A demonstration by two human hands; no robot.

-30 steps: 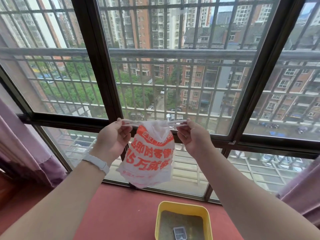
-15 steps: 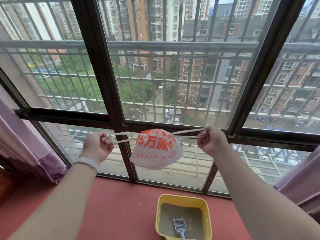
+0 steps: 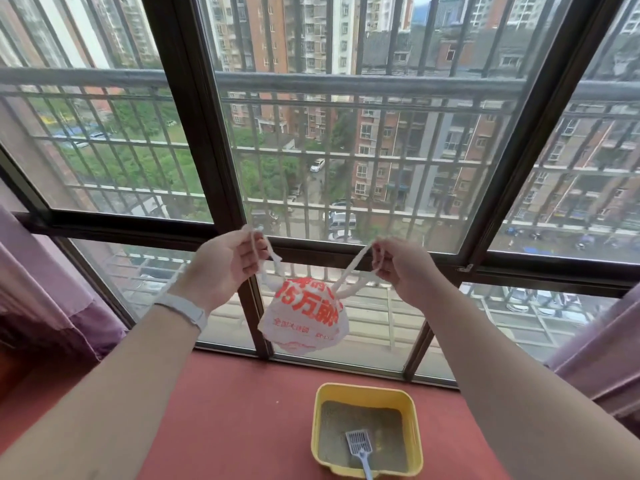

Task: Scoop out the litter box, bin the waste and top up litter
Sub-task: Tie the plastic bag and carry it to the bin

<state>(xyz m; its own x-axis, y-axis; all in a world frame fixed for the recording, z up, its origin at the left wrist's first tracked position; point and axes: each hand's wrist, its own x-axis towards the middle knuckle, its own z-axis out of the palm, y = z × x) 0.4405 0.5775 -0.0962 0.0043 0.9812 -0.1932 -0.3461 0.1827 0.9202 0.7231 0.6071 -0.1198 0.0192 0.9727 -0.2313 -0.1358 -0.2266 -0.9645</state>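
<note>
A white plastic bag with red print point(image 3: 304, 315) hangs between the left hand point(image 3: 221, 268) and right hand point(image 3: 403, 270). Below, near right, a yellow plastic litter box point(image 3: 417, 441) sits on the red floor point(image 3: 225, 417); a pale blue slotted scoop point(image 3: 360, 446) apparently rests in its litter.

Two bare forearms in view, no sleeves visible up to the frame edge. Left hand point(image 3: 227, 268) and right hand point(image 3: 403, 271) both bare: no gloves. Narrow white wristband point(image 3: 181, 310) worn on left wrist; smooth, plain band, wraps snugly round wrist, slightly wider flat section on top, no markings legible. Whether watch or fitness tracker: cannot tell, face not readable. Possible thin ring on one right-hand finger, too small to confirm. Right wrist bare. Nails short, unpainted as far as visible. Rest of body out of frame.
</note>
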